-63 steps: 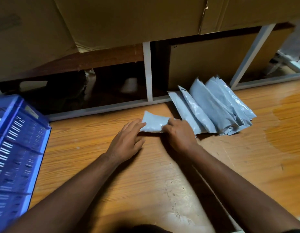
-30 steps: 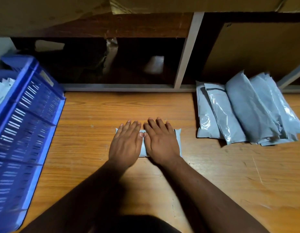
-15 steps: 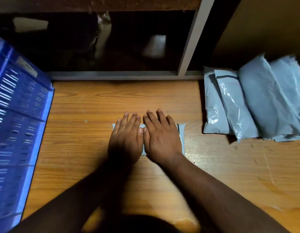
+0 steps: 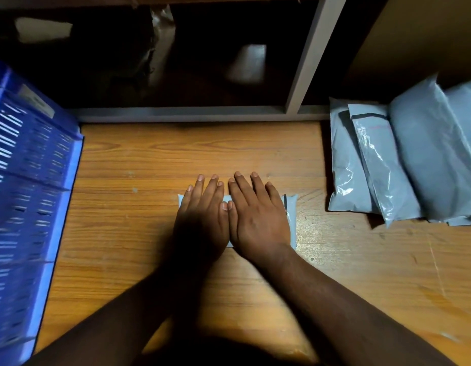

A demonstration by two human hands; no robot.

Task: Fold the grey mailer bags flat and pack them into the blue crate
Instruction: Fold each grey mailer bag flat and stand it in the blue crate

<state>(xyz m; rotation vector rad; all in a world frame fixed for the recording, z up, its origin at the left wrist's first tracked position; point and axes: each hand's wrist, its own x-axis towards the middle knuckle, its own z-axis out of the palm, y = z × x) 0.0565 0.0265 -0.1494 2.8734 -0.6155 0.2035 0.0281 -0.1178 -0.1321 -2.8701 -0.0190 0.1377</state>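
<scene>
Warm orange-brown wood-grain table (image 4: 128, 233) fills the lower view, its surface scuffed and lightly scratched, lit from the right and dim toward the near edge. Behind it a pale grey metal frame (image 4: 305, 62) borders a dark recess, where vague pale shapes sit in shadow, too dim to identify.

At the centre lies a small folded grey plastic mailer bag (image 4: 291, 220), mostly covered by two bare hands. The left hand (image 4: 202, 220) and right hand (image 4: 258, 217) rest side by side, palms down, fingers straight and together, pressing the bag flat against the table; neither hand curls around anything. Only the bag's thin edges show: a strip at the right, a corner at the left, and a sliver between the hands.

To the right, well apart, a loose pile of grey glossy plastic mailer bags (image 4: 413, 159) leans in overlapping layers, crinkled and catching highlights.

Along the left edge stands a blue slotted plastic crate (image 4: 26, 194), its wall ribbed with rows of narrow slots, blurred.
</scene>
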